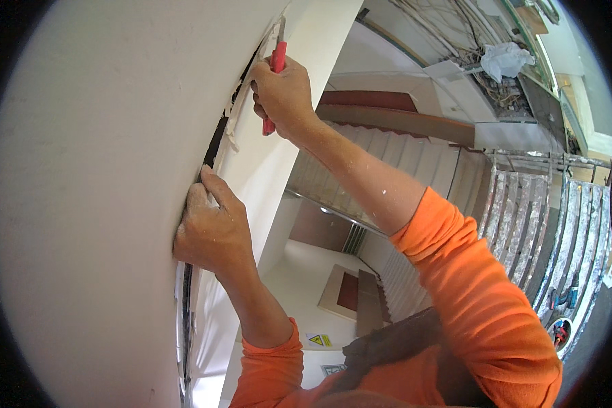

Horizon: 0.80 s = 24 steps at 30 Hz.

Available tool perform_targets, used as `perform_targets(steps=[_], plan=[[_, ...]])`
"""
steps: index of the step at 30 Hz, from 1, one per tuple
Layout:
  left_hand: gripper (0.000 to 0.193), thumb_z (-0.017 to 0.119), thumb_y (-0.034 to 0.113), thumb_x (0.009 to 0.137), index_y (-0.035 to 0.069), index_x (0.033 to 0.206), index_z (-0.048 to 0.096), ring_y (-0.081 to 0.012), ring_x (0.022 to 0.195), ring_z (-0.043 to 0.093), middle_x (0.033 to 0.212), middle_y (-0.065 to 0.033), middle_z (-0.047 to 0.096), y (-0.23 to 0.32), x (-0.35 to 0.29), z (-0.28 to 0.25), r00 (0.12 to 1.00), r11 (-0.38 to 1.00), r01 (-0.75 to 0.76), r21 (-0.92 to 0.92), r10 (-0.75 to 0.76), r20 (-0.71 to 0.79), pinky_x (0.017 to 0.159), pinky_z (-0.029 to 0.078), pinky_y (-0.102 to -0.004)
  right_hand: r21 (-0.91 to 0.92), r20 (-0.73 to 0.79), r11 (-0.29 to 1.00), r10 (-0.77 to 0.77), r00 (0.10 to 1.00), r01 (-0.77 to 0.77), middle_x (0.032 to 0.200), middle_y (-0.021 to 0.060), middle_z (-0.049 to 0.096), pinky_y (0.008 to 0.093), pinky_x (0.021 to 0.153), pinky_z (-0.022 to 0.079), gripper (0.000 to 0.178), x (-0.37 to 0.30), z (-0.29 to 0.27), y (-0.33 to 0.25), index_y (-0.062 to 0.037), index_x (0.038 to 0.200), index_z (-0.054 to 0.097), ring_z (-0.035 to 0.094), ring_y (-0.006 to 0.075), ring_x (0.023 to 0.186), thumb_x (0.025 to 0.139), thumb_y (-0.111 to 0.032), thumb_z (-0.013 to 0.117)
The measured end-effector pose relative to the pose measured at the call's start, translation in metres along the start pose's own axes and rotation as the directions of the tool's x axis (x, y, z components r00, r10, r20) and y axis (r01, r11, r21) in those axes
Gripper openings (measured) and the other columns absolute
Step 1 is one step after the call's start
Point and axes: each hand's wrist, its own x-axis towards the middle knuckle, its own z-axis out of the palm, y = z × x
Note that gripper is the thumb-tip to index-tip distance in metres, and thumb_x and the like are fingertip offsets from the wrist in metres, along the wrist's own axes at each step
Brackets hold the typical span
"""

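My right hand is wrapped round a red-handled utility knife, its blade pointing up beside a long gap that looks dark inside. The gap runs between a broad pale panel and a white strip of board. Ragged, peeling filler hangs along its edge. Lower down, my left hand rests against the panel with curled fingers, a fingertip touching the gap's edge. What its fingers hold, if anything, is hidden.
Bundled cables and a crumpled white plastic bag are at the upper right. Paint-splattered metal slatted platforms stand at the right. A round tub of tools sits at the lower right. Corrugated sheeting lies behind my arms.
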Motion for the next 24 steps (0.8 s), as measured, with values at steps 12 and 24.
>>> perform_targets(steps=[12,24], plan=[[0.031,0.071,0.026,0.093,0.011,0.066,0.068,-0.0246,0.043,0.060,0.055,-0.0030,0.063,0.000,0.004,0.006,0.985,0.995,-0.098,-0.022,0.094,-0.145,0.042,0.043,-0.0360,-0.156,0.084,0.984,0.098,0.992,-0.084,0.062,-0.0039,0.045,0.0276,0.042,0.030,0.027,-0.014,-0.013,-0.020,-0.0081,0.084,0.052,0.036,0.0069,0.047,0.095,-0.028,0.066],[0.032,0.071,0.028,0.093,0.013,0.065,0.067,-0.0279,0.044,0.059,0.056,-0.0042,0.064,-0.002,0.001,0.008,0.987,0.996,-0.078,-0.037,0.072,-0.144,0.042,0.041,-0.0393,-0.105,0.046,0.993,0.053,0.998,-0.048,0.058,-0.0012,0.043,0.0323,0.042,0.038,0.018,-0.010,-0.004,-0.018,-0.0063,0.078,0.051,0.039,0.0119,0.044,0.092,-0.012,0.060]])
